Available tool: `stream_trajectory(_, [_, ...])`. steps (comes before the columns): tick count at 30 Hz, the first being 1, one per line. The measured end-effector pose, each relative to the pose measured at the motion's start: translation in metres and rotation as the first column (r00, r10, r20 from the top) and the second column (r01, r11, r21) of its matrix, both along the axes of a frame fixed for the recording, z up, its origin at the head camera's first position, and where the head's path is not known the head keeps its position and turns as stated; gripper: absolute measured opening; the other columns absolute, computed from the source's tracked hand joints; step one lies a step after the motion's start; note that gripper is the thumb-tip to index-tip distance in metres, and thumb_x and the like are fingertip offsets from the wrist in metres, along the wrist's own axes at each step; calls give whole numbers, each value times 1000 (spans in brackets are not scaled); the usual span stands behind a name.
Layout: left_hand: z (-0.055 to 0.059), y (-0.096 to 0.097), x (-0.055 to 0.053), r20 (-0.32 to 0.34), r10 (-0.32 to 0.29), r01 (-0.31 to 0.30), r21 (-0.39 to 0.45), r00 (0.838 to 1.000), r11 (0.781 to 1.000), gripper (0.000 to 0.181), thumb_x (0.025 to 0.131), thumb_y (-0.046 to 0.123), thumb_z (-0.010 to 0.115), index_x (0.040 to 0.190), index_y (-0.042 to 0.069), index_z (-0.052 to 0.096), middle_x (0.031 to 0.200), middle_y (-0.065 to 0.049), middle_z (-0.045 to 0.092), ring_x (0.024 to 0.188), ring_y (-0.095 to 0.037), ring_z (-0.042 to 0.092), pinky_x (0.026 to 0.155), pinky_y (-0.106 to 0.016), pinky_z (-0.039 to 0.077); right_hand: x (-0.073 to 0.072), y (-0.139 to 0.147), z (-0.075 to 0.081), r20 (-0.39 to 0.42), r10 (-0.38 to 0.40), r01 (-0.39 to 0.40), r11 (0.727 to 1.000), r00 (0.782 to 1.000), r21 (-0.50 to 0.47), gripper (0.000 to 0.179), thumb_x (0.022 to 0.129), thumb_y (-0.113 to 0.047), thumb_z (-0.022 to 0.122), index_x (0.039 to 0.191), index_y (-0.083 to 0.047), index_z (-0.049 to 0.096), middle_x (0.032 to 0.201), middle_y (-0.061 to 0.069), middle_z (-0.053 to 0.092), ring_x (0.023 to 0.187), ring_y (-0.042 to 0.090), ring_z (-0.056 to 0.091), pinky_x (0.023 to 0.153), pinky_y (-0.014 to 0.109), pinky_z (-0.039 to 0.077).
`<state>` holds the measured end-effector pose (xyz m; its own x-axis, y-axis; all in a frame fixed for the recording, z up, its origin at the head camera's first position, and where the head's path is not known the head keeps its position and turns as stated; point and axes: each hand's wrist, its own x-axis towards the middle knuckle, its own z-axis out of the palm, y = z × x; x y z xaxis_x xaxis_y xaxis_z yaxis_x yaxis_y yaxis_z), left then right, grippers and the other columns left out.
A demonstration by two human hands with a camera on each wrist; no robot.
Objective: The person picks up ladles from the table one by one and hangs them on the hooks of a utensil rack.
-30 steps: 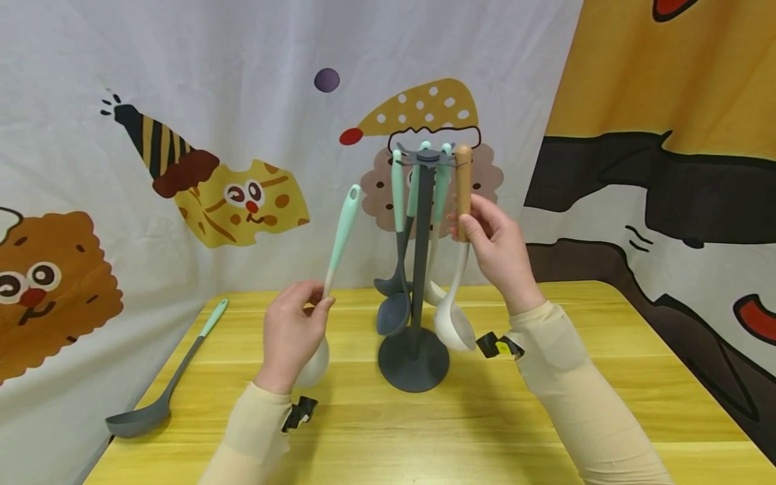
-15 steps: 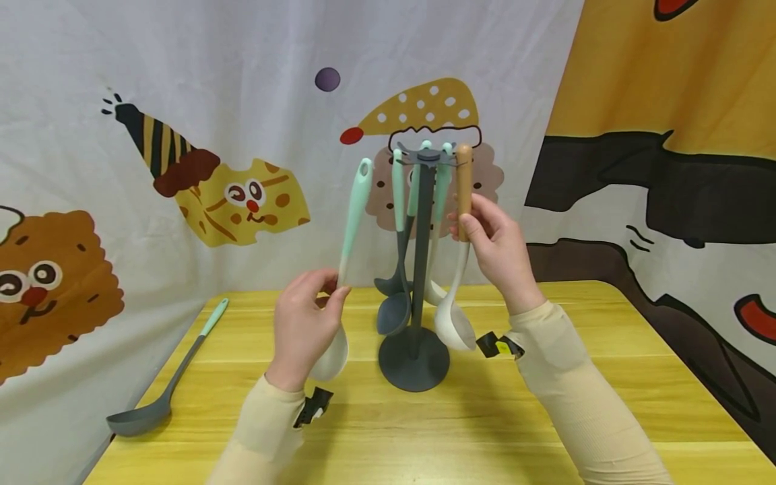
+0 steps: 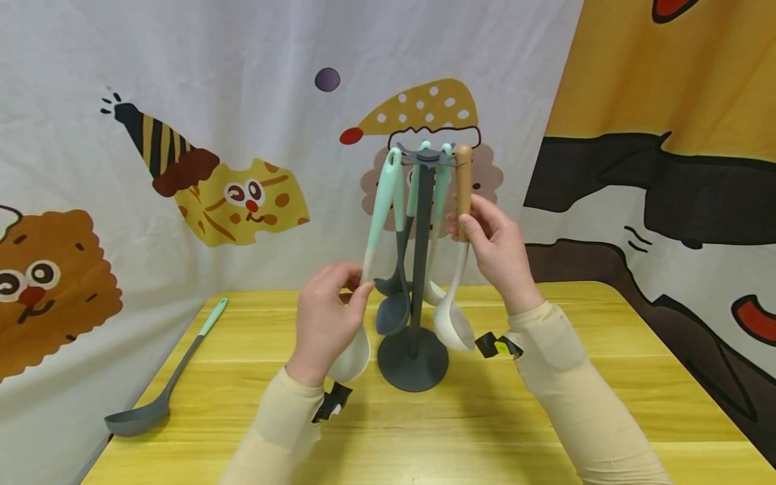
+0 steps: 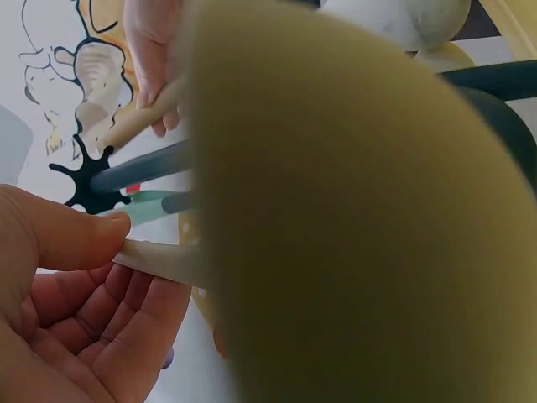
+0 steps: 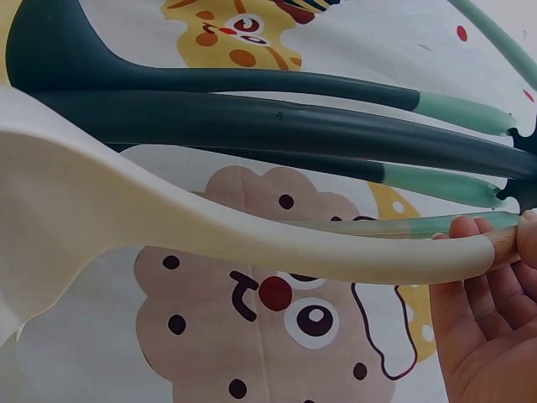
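Observation:
A dark grey utensil stand [image 3: 422, 269] rises from the table on a round base. My left hand [image 3: 327, 320] pinches the pale neck of a white ladle with a mint handle [image 3: 382, 209]. That handle's holed end is at the stand's hooks on the left, overlapping a hanging handle; whether it is hooked is unclear. The ladle's pale bowl [image 4: 361, 210] fills much of the left wrist view. My right hand [image 3: 500, 252] holds the lower wooden handle of a white ladle [image 3: 455, 323] at the stand's right side, its top at a hook. The right wrist view shows this ladle's neck [image 5: 336, 252].
Several mint-handled utensils hang on the stand, among them a grey ladle [image 3: 394, 313]. Another grey ladle [image 3: 145, 416] with a mint handle lies at the wooden table's [image 3: 424, 444] left edge. A printed cloth [image 3: 273, 87] hangs behind.
My left hand has moved right and slightly up, bringing the mint-handled white ladle to the stand's left side. The right hand and the wooden-handled ladle have stayed in place.

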<state>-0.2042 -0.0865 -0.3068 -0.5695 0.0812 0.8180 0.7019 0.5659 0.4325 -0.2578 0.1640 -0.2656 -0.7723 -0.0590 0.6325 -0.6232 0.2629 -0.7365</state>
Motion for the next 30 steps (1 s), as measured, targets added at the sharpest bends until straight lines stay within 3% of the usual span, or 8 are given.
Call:
stream_trajectory(4, [0, 3, -1, 22, -10, 10, -2, 1000, 1000, 14, 81, -2, 80, 90, 2, 70, 81, -5, 64, 76, -18, 63, 60, -28, 56, 0, 0, 0, 6, -3, 3, 1000, 1000, 5, 38, 102, -12, 54, 139, -2, 54, 111, 16, 65, 90, 17, 66, 84, 25, 54])
stream_trajectory(11, [-1, 6, -1, 48, -19, 18, 12, 999, 1000, 14, 81, 0, 80, 90, 3, 70, 80, -4, 64, 76, -17, 64, 59, -27, 56, 1, 0, 1, 8, 3, -3, 1000, 1000, 3, 37, 102, -12, 53, 138, -2, 54, 112, 20, 64, 94, 32, 66, 84, 25, 54])
stream_trajectory(18, [-4, 11, -2, 75, -65, 61, 49, 995, 997, 13, 81, 1, 81, 89, 4, 71, 81, -5, 65, 77, -17, 67, 59, -27, 57, 2, 0, 1, 13, 0, 0, 1000, 1000, 3, 37, 103, -13, 53, 138, -2, 55, 111, 17, 65, 91, 18, 66, 83, 25, 55])
stream_trajectory(30, [-12, 28, -4, 112, -130, 122, 75, 985, 990, 13, 81, 2, 81, 89, 2, 70, 79, -4, 64, 75, -17, 65, 59, -25, 56, 3, -1, 0, 10, -7, 7, 1000, 1000, 5, 36, 103, -13, 52, 137, -2, 55, 111, 16, 65, 91, 16, 66, 84, 26, 54])
